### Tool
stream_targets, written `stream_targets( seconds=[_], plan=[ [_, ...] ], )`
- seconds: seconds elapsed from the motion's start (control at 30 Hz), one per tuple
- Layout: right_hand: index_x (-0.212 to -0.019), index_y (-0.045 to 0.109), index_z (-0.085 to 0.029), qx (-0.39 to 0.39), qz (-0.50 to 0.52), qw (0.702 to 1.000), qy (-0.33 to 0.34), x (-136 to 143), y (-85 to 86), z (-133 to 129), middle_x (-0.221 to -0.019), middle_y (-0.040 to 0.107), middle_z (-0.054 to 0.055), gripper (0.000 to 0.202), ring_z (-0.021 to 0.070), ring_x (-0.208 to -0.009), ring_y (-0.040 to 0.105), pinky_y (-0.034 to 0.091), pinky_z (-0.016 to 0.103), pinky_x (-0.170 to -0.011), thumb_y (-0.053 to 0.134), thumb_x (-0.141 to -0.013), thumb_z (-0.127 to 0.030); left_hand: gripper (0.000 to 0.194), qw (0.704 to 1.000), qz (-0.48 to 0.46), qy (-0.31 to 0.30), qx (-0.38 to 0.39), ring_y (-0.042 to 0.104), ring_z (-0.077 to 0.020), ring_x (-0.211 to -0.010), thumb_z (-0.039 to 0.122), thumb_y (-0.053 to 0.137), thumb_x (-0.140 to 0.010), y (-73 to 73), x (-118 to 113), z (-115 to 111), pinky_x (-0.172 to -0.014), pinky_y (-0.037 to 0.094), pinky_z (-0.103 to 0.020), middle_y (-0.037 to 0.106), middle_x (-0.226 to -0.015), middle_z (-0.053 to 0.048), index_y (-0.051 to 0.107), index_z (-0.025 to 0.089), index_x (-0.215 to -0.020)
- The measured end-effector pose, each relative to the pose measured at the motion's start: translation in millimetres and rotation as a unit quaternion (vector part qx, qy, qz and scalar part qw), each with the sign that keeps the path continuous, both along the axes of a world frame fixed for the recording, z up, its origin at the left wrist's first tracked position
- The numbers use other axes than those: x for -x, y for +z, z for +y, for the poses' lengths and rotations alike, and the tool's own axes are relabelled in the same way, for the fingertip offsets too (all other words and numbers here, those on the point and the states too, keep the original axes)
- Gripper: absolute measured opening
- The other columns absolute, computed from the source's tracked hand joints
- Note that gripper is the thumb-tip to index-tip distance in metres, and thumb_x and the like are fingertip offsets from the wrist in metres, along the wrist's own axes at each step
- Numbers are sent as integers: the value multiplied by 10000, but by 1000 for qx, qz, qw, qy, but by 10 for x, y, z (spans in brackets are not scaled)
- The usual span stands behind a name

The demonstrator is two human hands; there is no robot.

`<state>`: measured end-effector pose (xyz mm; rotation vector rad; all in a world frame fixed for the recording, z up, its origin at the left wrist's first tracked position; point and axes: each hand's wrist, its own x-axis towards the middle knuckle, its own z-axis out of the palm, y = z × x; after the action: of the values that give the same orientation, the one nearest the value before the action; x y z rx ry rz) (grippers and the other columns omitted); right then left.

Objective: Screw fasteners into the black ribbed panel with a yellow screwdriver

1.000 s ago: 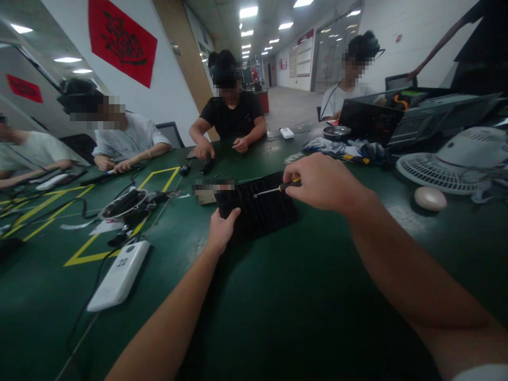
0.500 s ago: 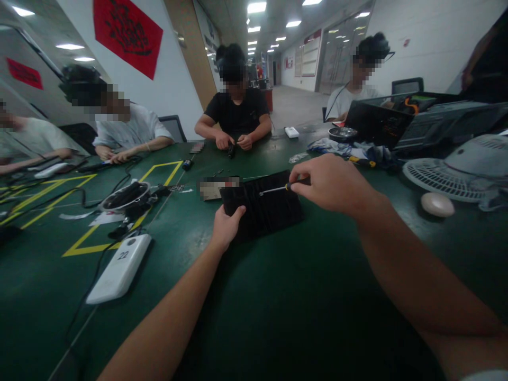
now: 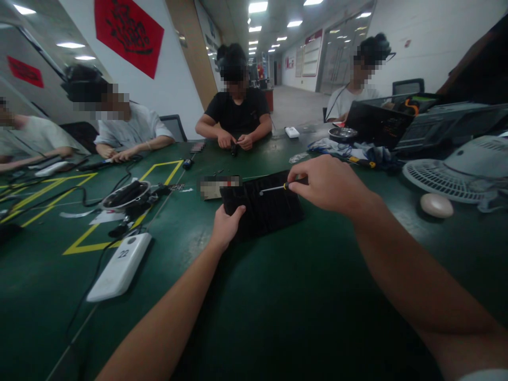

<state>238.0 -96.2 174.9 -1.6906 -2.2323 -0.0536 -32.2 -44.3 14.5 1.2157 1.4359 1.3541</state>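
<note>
An unfolded black wallet with slot-like folds lies on the green table in front of me. My left hand grips its lower left edge, the thumb on top and the other fingers mostly hidden below. In my right hand a small screwdriver is pinched by its dark handle, with a yellow band near the shaft. The shaft points left across the wallet, and its tip is at a small round silvery spot there. Whether the tip touches it I cannot tell. A blurred pale card-like piece lies just beyond the wallet's left side.
To the left are a white power bank marked 22 and a round metal dish with dark parts and cables. On the right are a white fan, a pale computer mouse and a crumpled cloth. Several people sit around the table.
My hands, the screwdriver and the wallet stay almost where they were. At the far right, a dark-clothed person's arm has shifted.
</note>
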Motion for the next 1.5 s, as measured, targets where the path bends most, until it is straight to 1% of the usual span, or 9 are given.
stream_targets(
  seconds=[0.2, 0.37, 0.53, 0.7, 0.97, 1.13, 1.33, 1.5],
  plan=[
    [-1047, 875, -267, -1, 8, 1000, 13, -17, -4, 5, -1023, 840, 83, 237, 308, -958, 742, 488, 399, -768, 663, -961, -330, 397, 1000, -11, -1, 1, 793, -357, -1089, 367, 905, -749, -3, 5, -6, -1078, 600, -562, 834, -1130, -141, 773, 175, -1070],
    [-1049, 880, -253, -21, 26, 999, 22, -38, 16, -23, -982, 838, 81, 232, 289, -927, 743, 491, 393, -798, 676, -960, -319, 405, 1000, -1, -3, 1, 794, -355, -1060, 382, 905, -746, -22, 20, 4, -1054, 607, -555, 832, -1109, -144, 771, 171, -1064],
    [-1036, 883, -248, -33, 24, 999, 32, -48, -9, -15, -967, 841, 78, 230, 285, -901, 743, 482, 387, -765, 681, -949, -319, 436, 1000, 5, 6, 1, 793, -344, -1027, 403, 906, -727, -58, 30, 31, -1041, 607, -543, 833, -1077, -133, 765, 164, -1064],
    [-1034, 889, -268, -21, 9, 1000, 18, -26, -30, 15, -968, 841, 70, 223, 288, -916, 741, 473, 376, -737, 694, -943, -326, 425, 1000, -6, -7, -7, 795, -339, -1044, 394, 903, -735, -76, 31, 40, -1041, 611, -532, 833, -1100, -136, 770, 171, -1072],
    [-1043, 887, -273, -7, 7, 1000, 10, -14, -24, 31, -1019, 848, 72, 212, 308, -972, 750, 467, 386, -739, 704, -946, -323, 393, 1000, -1, -2, -5, 805, -344, -1042, 369, 905, -744, -30, 13, 11, -1032, 624, -534, 842, -1090, -137, 773, 169, -1056],
    [-1043, 885, -275, -8, 6, 1000, 11, -8, -34, 35, -1011, 844, 72, 213, 308, -969, 749, 480, 393, -751, 699, -952, -324, 383, 1000, -5, -4, -3, 806, -340, -1036, 357, 892, -758, -26, 17, 11, -1020, 630, -531, 844, -1093, -132, 776, 172, -1072],
    [-1042, 888, -252, 4, 8, 1000, 10, -2, -48, 39, -1030, 845, 95, 213, 308, -971, 752, 522, 407, -805, 701, -961, -311, 386, 1000, -6, -2, 6, 804, -338, -1029, 365, 888, -759, -28, 13, 15, -1028, 623, -535, 846, -1084, -135, 783, 164, -1071],
    [-1016, 887, -213, 22, 43, 998, 37, -33, -45, 74, -1030, 851, 97, 197, 280, -985, 762, 539, 406, -915, 704, -959, -260, 414, 1000, -5, -1, -1, 803, -332, -1014, 390, 901, -727, -31, 13, 16, -1015, 625, -523, 846, -1062, -126, 781, 164, -1052]
  ],
)
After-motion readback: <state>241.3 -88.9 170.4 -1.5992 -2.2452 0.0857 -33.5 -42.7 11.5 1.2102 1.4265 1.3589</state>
